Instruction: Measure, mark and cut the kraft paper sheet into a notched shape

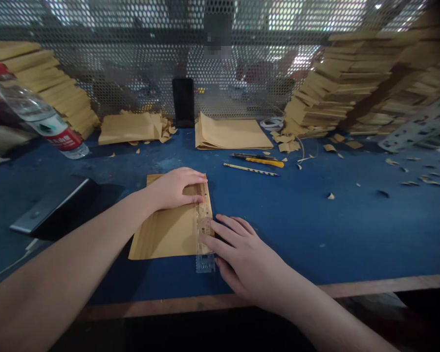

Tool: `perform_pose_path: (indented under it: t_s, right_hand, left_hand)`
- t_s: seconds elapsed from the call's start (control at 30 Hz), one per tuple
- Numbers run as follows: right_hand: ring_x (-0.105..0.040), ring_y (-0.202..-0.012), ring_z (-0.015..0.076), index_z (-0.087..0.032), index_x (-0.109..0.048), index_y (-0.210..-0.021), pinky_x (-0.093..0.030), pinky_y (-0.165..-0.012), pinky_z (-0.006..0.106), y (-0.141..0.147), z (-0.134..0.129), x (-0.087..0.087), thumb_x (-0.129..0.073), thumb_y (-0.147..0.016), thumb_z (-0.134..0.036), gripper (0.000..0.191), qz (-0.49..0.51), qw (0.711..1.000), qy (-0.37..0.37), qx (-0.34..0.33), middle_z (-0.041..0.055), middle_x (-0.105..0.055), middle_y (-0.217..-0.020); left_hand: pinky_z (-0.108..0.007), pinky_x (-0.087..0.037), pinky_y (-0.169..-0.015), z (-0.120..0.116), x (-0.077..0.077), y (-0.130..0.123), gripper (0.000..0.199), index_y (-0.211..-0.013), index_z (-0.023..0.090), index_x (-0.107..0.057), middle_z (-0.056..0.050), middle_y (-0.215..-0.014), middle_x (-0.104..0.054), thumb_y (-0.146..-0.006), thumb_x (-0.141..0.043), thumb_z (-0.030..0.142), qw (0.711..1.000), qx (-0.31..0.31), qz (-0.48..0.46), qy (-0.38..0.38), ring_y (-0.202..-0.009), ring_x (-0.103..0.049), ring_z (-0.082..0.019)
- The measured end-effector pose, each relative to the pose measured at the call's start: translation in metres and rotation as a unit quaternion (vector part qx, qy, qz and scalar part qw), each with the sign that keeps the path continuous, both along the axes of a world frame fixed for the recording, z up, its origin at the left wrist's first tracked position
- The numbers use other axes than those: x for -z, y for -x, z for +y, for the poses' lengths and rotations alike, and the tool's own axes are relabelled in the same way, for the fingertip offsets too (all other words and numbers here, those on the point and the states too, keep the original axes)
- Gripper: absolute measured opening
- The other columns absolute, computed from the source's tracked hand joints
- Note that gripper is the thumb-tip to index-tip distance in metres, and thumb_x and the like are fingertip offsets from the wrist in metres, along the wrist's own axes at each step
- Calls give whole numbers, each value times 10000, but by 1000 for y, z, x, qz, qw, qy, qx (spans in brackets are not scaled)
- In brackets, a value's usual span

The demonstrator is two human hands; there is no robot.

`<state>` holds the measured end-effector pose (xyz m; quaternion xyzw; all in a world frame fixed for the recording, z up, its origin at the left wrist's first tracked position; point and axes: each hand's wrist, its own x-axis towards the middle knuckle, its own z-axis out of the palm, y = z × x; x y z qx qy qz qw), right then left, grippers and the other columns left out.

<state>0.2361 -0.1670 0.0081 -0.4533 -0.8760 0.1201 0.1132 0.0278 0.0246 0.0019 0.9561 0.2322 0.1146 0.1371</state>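
A brown paper envelope (168, 234) lies flat on the blue table (278, 215). Along its right edge rests a clear plastic ruler (204, 264), whose near end sticks out past the paper. My left hand (178, 188) lies over the envelope's upper part, fingers spread, fingertips on the ruler's far portion. From the right, my right hand (242, 249) touches the lower half of the ruler with its fingertips, its fingers apart and its thumb beside the ruler's near end.
Behind are paper piles (234, 134), a black phone (184, 102), a yellow cutter (266, 161) and a striped pencil (251, 169). At left stand a water bottle (55, 129) and a dark device (58, 208). Tall brown stacks (337, 88) rise at back right, before a perforated metal screen (132, 63).
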Motion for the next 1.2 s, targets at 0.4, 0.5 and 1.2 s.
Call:
perform_pose_path:
  t_s: [0.4,0.5,1.2]
  right_hand:
    - [-385,-1427,310,-247,-482,-1426,-355,-1141,556,0,1,3,-416,-962,-217,470,-22,1000,-17,-2,134,-478,-1502]
    - [-412,-1410,304,-193,-498,-1394,-362,-1150,542,1,0,3,-453,-939,-206,457,-3,1000,-17,13,151,-474,-1501]
    - [-469,-1371,238,-133,-629,-1058,-393,-1179,396,-5,-7,5,-594,-873,-269,232,85,995,-35,27,138,-581,-1393]
  left_hand:
    - [-563,-419,-1075,-2,-2,0,455,-1337,203,-531,-111,-1440,-489,-948,-609,427,999,-23,28,25,-1301,-498,-297]
    - [-563,-421,-1074,-2,-2,0,460,-1343,204,-526,-112,-1447,-482,-948,-609,426,999,-26,31,26,-1303,-497,-298]
    - [-556,-443,-1058,-15,4,-2,470,-1387,212,-478,-117,-1448,-473,-965,-589,387,993,-115,16,7,-1285,-511,-296]
